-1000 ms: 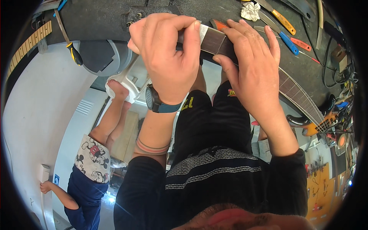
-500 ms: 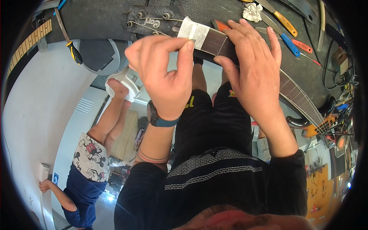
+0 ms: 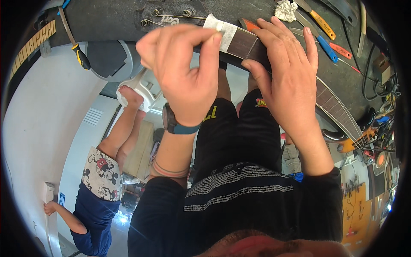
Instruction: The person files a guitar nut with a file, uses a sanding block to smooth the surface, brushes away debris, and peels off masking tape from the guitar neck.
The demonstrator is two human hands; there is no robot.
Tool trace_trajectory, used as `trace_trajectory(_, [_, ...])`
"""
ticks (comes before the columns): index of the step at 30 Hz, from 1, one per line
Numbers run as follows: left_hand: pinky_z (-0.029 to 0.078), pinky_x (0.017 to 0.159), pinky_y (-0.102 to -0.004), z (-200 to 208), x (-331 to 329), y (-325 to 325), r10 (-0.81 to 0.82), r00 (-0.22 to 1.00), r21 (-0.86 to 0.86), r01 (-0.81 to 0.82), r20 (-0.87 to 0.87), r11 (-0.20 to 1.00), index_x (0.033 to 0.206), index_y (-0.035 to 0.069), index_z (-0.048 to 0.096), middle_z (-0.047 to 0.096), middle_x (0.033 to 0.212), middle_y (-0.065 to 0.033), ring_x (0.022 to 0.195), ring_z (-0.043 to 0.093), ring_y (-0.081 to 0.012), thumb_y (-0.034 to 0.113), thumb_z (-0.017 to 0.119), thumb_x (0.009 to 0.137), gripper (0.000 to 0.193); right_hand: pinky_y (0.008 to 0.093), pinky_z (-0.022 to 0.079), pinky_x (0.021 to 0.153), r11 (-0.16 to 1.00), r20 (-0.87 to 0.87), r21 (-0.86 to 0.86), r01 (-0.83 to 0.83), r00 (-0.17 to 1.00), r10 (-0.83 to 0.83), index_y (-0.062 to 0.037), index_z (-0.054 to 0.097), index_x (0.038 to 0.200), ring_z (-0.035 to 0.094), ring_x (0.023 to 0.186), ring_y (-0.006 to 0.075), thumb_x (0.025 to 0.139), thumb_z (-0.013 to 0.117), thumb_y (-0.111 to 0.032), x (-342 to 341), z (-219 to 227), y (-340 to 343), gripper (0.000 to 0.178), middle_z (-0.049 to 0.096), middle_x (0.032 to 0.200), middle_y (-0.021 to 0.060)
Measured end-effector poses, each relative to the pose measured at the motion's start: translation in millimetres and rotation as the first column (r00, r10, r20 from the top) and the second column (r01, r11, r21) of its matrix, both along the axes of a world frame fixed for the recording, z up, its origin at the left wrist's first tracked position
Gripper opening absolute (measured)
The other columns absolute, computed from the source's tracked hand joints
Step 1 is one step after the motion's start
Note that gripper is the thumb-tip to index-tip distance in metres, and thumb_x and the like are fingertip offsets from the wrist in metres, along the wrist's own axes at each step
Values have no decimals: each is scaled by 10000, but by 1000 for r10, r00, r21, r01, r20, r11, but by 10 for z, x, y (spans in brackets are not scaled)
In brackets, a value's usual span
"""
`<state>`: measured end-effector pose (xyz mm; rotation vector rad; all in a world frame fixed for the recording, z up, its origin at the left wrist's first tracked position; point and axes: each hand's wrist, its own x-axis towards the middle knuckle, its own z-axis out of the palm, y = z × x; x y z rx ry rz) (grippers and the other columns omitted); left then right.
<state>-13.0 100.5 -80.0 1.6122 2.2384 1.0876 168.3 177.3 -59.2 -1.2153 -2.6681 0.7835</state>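
Observation:
A bass guitar lies across the dark bench in front of me. Its headstock (image 3: 192, 7) with tuners is at the upper left, its fretboard (image 3: 242, 44) crosses the middle, and its body (image 3: 347, 146) is far right. Pale masking tape (image 3: 230, 37) covers the fretboard beside the white nut (image 3: 219, 26). My left hand (image 3: 184, 73) is closed in a pinch at the tape and nut; what its fingertips hold is too small to make out. My right hand (image 3: 284, 73) rests open on the neck, fingers spread and thumb at the near edge.
Beyond my right hand lie a yellow-handled tool (image 3: 323, 25), a blue handle (image 3: 327, 49), a red handle (image 3: 341, 50) and crumpled paper (image 3: 286, 11). A screwdriver (image 3: 80, 58) and another fretted neck (image 3: 32, 49) are at the left. Another person (image 3: 94, 210) is at lower left.
The pinched left fingers have shifted slightly up along the nut, and the left hand has turned a little. My right hand stays spread on the neck. The whole view has shifted slightly.

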Motion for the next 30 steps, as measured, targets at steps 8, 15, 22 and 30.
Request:
trace_trajectory(8, [388,936,-352,-1,16,-184,14,1000,-31,-14,-6,999,972,107,780,728,970,-9,1031,543,-232,59,856,861,142,544,242,1287,1000,-1,3,6,1000,-6,-100,628,1389,554,1458,274,919,804,-270,-5,-11,-11,530,670,1442,51])
trace_trajectory(15, [366,948,-378,-39,-33,-57,-13,1000,19,13,5,1000,947,121,763,716,941,-2,1035,551,-240,70,843,854,132,554,235,1290,1000,0,-6,4,1000,-4,-99,624,1393,552,1460,275,919,805,-269,-18,-6,-4,535,669,1443,57])
trace_trajectory(22, [362,947,-382,-35,73,-48,48,998,11,-48,31,999,903,136,757,696,909,13,1031,547,-245,85,838,855,106,562,233,1290,1000,1,-9,-3,1000,3,-92,611,1406,543,1467,285,932,790,-266,42,-13,-5,537,664,1448,68])
trace_trajectory(30, [401,912,-345,51,105,54,13,1000,-24,-14,-28,1000,895,111,779,682,847,15,992,513,-208,71,845,864,83,575,246,1283,999,-26,35,-7,1000,8,-105,601,1419,574,1416,294,911,790,-311,104,-36,-9,580,666,1405,88])
